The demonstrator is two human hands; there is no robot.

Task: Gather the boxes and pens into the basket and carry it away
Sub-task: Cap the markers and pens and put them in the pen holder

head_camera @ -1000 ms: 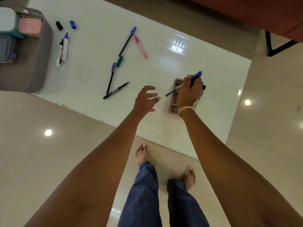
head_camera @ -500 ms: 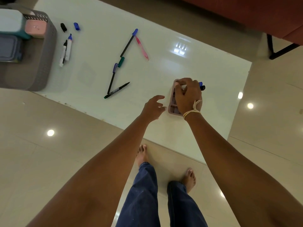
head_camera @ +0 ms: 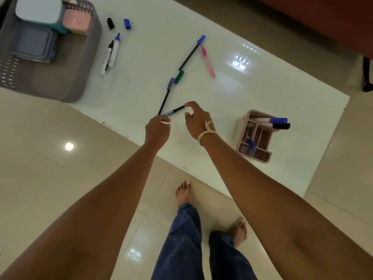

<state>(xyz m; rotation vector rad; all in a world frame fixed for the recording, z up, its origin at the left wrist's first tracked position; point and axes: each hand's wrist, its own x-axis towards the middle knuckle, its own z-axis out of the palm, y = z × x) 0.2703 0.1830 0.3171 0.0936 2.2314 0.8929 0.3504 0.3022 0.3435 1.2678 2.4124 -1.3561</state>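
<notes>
L grip (head_camera: 158, 128) pinches black pen (head_camera: 174, 110); R grip (head_camera: 196, 120) wide. White table (head_camera: 262, 81), beige tile floor (head_camera: 40, 158).

Bare arms and feet, dark blue trousers (head_camera: 181, 245), a pale cord wristband (head_camera: 207, 132) on the right wrist.

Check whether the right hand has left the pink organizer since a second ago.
Yes. The right hand has moved left off the pink organizer, toward the black pen.

Bare table (head_camera: 232, 93) lies between the pink pen (head_camera: 207, 61) and the pink organizer (head_camera: 255, 136). Toward the basket (head_camera: 88, 63), two white markers (head_camera: 110, 54) and loose caps (head_camera: 119, 23) lie in the way.
</notes>
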